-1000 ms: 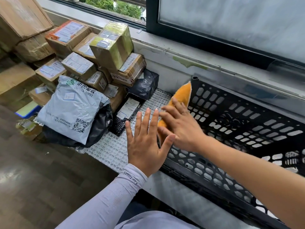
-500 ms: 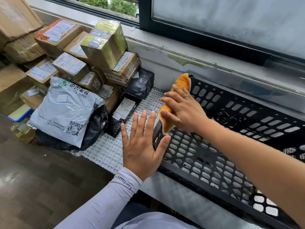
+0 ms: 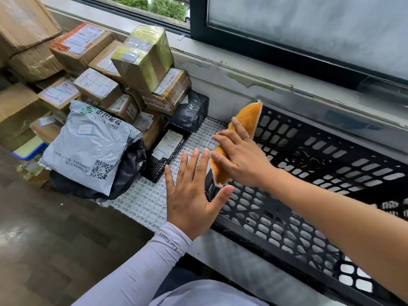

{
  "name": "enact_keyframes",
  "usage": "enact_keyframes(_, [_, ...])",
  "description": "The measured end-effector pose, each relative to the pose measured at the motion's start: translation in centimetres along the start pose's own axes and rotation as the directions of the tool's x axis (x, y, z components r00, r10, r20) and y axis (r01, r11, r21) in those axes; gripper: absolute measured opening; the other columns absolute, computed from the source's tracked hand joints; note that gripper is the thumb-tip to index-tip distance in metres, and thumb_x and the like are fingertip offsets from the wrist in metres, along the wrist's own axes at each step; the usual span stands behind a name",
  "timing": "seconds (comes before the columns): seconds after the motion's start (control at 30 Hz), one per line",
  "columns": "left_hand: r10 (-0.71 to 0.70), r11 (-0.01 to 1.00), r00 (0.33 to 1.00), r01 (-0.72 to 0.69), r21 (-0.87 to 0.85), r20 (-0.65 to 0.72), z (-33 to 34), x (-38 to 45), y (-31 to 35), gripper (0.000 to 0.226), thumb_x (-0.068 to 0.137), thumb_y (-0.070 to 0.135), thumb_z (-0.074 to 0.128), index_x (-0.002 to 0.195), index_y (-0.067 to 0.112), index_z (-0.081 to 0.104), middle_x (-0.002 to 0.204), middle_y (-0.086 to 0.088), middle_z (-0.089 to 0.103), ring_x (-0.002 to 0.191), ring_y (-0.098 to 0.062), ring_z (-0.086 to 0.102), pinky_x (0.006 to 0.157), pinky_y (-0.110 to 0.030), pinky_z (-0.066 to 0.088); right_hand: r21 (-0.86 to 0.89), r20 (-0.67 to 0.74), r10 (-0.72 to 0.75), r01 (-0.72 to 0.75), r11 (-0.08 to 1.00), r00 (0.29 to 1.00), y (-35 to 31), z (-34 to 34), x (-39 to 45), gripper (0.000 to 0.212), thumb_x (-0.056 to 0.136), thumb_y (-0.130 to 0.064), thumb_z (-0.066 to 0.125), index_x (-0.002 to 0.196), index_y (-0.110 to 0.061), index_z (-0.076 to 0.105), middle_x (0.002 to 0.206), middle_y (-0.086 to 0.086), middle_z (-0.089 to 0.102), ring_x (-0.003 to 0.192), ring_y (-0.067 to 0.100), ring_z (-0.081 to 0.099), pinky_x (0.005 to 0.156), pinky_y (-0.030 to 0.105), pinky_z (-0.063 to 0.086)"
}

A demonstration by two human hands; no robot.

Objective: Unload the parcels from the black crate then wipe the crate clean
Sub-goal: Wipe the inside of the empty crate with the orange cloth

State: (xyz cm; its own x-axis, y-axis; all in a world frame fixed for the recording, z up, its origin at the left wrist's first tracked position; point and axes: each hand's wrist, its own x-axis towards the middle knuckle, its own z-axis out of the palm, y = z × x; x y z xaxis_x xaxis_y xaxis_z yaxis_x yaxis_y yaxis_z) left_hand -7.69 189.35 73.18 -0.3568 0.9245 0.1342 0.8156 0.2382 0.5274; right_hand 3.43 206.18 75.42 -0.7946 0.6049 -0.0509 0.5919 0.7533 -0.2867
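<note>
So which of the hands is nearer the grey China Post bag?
Left. The left hand hovers open just right of the grey China Post bag, over the white mat. The right hand is farther right, pressing the orange cloth on the black crate.

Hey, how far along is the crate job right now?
Unloading looks done: the black crate shows no parcels inside, and the parcels are piled to its left. Wiping is in hand: the right hand presses an orange cloth on the crate's end wall, and the left hand is flat and open against the outside of that end. The other walls and the floor are probably still left.
</note>
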Motion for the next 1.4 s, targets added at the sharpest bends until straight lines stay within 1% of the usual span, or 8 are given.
enact_keyframes(0.27, [-0.008,0.851,0.986,0.094,-0.516,0.166,-0.6,0.9,-0.4,0.092,0.085,0.092,0.011,0.162,0.042,0.015,0.169,0.019,0.019,0.155,0.004,0.010,0.129,-0.052,0.004,0.047,-0.004,-0.102,0.102,0.994,0.995,-3.1,2.6,-2.7,0.076,0.103,-0.057,0.010,0.159,-0.013,0.035,0.162,0.006,0.037,0.159,0.029,-0.008,0.129,0.046,0.003])
enact_keyframes(0.4, [-0.010,0.596,0.969,0.204,-0.777,0.246,-1.9,2.8,-0.9,0.085,0.085,0.091,0.031,0.156,0.043,0.027,0.160,0.025,0.032,0.146,0.013,0.027,0.116,-0.012,0.023,0.173,-0.088,-0.133,0.146,0.974,0.987,-4.4,2.6,-3.5,0.073,0.108,-0.055,0.010,0.147,-0.014,0.056,0.151,0.004,0.054,0.157,0.029,0.018,0.129,0.045,0.010])
enact_keyframes(0.53, [0.054,0.684,0.928,0.235,-0.690,0.369,-2.7,7.4,-1.4,0.074,0.095,0.077,0.024,0.158,0.039,0.035,0.162,0.021,0.031,0.140,0.020,0.028,0.119,-0.020,0.018,0.332,-0.026,-0.143,0.143,0.932,0.989,-6.8,2.3,-5.8,0.054,0.110,-0.043,0.026,0.138,-0.015,0.064,0.150,0.000,0.056,0.158,0.020,0.017,0.129,0.037,0.013])
enact_keyframes(0.7, [0.226,0.907,0.904,-0.059,-0.418,0.364,-2.8,12.4,0.0,0.052,0.113,0.034,0.029,0.162,0.016,0.028,0.169,-0.002,0.024,0.156,-0.013,0.017,0.130,-0.040,0.011,0.379,-0.136,-0.118,0.162,0.911,0.984,-8.9,0.4,-8.4,0.050,0.108,-0.039,0.032,0.120,-0.010,0.071,0.130,0.005,0.069,0.142,0.019,0.048,0.117,0.036,0.040])
enact_keyframes(0.87, [0.210,0.951,0.910,-0.106,-0.289,0.359,-1.0,16.1,1.2,0.068,0.105,0.055,0.041,0.165,0.034,0.015,0.173,0.001,0.012,0.159,-0.017,0.006,0.129,-0.047,0.011,0.222,-0.294,-0.253,0.324,0.920,0.922,-10.3,0.4,-11.0,0.031,0.108,-0.023,0.046,0.114,-0.005,0.070,0.120,0.010,0.069,0.109,0.028,0.065,0.093,0.041,0.053])
enact_keyframes(1.07, [0.181,0.982,0.897,-0.144,-0.121,0.404,1.8,18.4,3.1,0.081,0.102,0.050,0.053,0.165,0.036,0.004,0.174,-0.001,0.005,0.159,-0.026,0.008,0.127,-0.054,0.019,-0.039,-0.018,0.024,-0.025,0.999,1.000,-10.5,3.6,-10.0,0.072,0.098,-0.026,0.054,0.161,-0.017,0.020,0.170,0.019,0.009,0.154,0.045,0.017,0.119,0.059,0.032])
enact_keyframes(1.2, [0.160,0.987,0.878,-0.150,-0.060,0.451,3.1,18.8,3.9,0.084,0.102,0.046,0.055,0.165,0.034,0.000,0.174,-0.001,0.001,0.159,-0.027,0.008,0.126,-0.054,0.023,-0.040,0.012,0.020,-0.020,0.999,1.000,-10.4,4.2,-10.3,0.065,0.102,-0.029,0.036,0.162,-0.017,0.013,0.170,0.019,0.012,0.151,0.045,0.028,0.106,0.055,0.047])
enact_keyframes(1.4, [0.154,0.978,0.885,-0.200,0.059,0.440,3.4,18.5,4.1,0.083,0.102,0.059,0.045,0.164,0.035,-0.005,0.174,0.006,-0.001,0.160,-0.024,0.004,0.126,-0.059,0.019,-0.025,-0.051,-0.013,0.011,1.000,0.999,-9.6,4.4,-11.7,0.067,0.107,-0.028,0.039,0.165,-0.027,0.004,0.172,0.009,0.010,0.148,0.041,0.036,0.114,0.051,0.040])
